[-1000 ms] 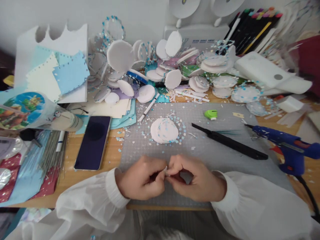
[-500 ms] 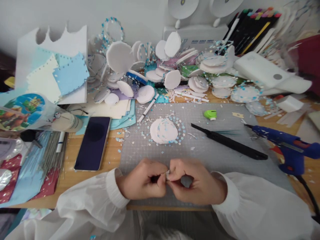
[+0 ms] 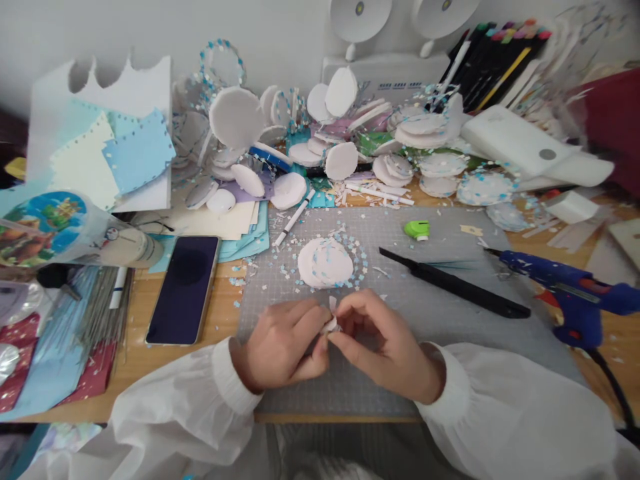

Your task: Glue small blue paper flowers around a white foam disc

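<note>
Over the front of the grey cutting mat, my left hand point(image 3: 283, 347) pinches a small white piece of folded paper or tape point(image 3: 331, 324). The thumb and index finger of my right hand point(image 3: 387, 350) close on its other side, and a short pale strip sticks up between the hands. Its exact kind is too small to make out. Just beyond the fingers lies a white foam disc point(image 3: 307, 263) with blue and white confetti bits on and around it. A black craft knife point(image 3: 460, 287) rests to the right of my hands.
The cutting mat point(image 3: 360, 393) also bears a green plastic piece point(image 3: 417, 230) and a white marker point(image 3: 295, 217). A blue glue gun point(image 3: 570, 277) with its cord lies right. Left are a phone point(image 3: 184, 290) and a cup point(image 3: 127, 245). Foam discs point(image 3: 235, 119) crowd the back.
Both hands have shifted slightly upward on the mat, and the fingers of my right hand have opened out somewhat. More of the white piece shows between the hands.
</note>
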